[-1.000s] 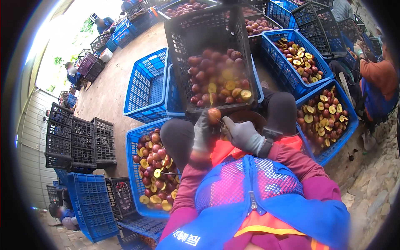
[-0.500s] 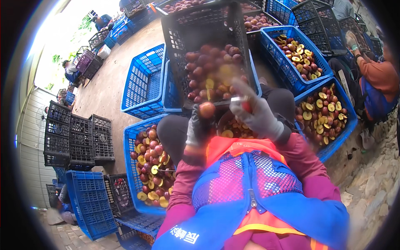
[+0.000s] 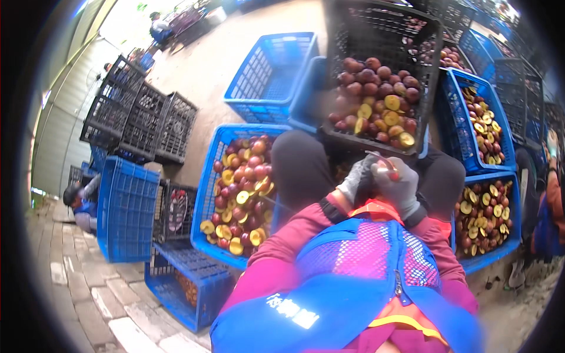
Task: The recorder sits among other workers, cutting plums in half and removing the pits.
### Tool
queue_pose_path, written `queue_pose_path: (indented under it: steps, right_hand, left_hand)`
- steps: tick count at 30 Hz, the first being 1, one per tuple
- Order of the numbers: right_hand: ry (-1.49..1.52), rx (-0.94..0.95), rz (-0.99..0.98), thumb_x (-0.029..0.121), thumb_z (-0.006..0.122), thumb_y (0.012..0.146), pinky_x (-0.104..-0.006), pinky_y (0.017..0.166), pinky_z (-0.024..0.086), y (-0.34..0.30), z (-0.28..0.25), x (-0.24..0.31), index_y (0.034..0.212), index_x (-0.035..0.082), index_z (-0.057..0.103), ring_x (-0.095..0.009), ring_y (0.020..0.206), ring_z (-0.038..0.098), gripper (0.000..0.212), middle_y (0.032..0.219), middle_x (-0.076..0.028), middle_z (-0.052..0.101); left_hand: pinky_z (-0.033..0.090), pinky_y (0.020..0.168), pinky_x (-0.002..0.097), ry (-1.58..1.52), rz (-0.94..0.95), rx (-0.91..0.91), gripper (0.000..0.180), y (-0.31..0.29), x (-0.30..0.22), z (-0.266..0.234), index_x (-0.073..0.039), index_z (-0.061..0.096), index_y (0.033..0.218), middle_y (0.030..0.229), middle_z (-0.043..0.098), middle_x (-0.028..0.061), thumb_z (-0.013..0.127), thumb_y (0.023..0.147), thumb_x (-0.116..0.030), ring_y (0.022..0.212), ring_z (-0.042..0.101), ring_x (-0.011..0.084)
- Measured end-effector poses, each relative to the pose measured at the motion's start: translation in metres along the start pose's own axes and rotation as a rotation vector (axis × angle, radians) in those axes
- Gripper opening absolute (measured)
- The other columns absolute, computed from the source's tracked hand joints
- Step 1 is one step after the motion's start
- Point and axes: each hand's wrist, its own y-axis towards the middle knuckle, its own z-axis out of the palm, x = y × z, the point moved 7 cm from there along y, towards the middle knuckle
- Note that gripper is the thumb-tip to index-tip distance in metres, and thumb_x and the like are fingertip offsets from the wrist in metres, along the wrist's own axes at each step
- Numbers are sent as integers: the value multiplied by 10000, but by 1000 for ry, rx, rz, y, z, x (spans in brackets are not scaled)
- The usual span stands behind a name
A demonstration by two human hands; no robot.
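My gloved hands meet close together above my lap, just below the black crate. In my right hand [image 3: 398,181] is a small red-handled knife [image 3: 389,170], its thin end pointing up and left. My left hand [image 3: 354,180] is curled beside it; whatever lies in its fingers is hidden. The tilted black crate [image 3: 382,144] in front of me holds whole dark-red plums [image 3: 369,76], with yellow-fleshed cut ones [image 3: 392,117] near its lower side. By my left knee stands a blue crate [image 3: 203,194] full of plums, many of them cut.
Two blue crates of cut plums, one farther [image 3: 452,100] and one nearer [image 3: 518,220], stand on my right. An open blue crate [image 3: 271,38] is ahead left. Black crates [image 3: 141,117] and an upended blue crate [image 3: 126,212] stand at left. A co-worker's sleeve [image 3: 554,197] shows far right.
The view has swung left, shifting the scene rightward. My hands have come together; the plum that showed in my left hand is out of sight. More cut plums show in the black crate.
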Motion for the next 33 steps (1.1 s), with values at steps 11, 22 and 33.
queue_pose_path:
  steps: [11, 22, 33]
  right_hand:
    - [-205, 191, -394, 450, 867, 815, -448, 505, 466, 6, 7, 34, 723, 108, 562, -338, 540, 621, 468, 607, -119, 553]
    - [-127, 290, 74, 374, 845, 870, -416, 669, 571, 10, -5, -20, 935, 63, 738, -324, 734, 745, 335, 774, -161, 717]
    - [-273, 247, -158, 399, 798, 858, -465, 571, 521, 8, 11, -1, 737, 104, 616, -358, 623, 667, 367, 658, -125, 620]
  left_hand:
    - [517, 645, 329, 982, 424, 211, 342, -41, -27, -7, -97, 608, 1186, 885, 648, 50, 647, 1033, -401, 733, 639, 191]
    - [502, 612, 328, -28, -34, 106, 682, 2, 10, -3, -30, 642, 1228, 937, 659, 76, 482, 1063, -672, 735, 637, 166]
    - [470, 666, 349, 365, 14, 7, 206, -7, 5, -23, -145, 622, 981, 851, 584, 7, 647, 1033, -343, 756, 583, 161]
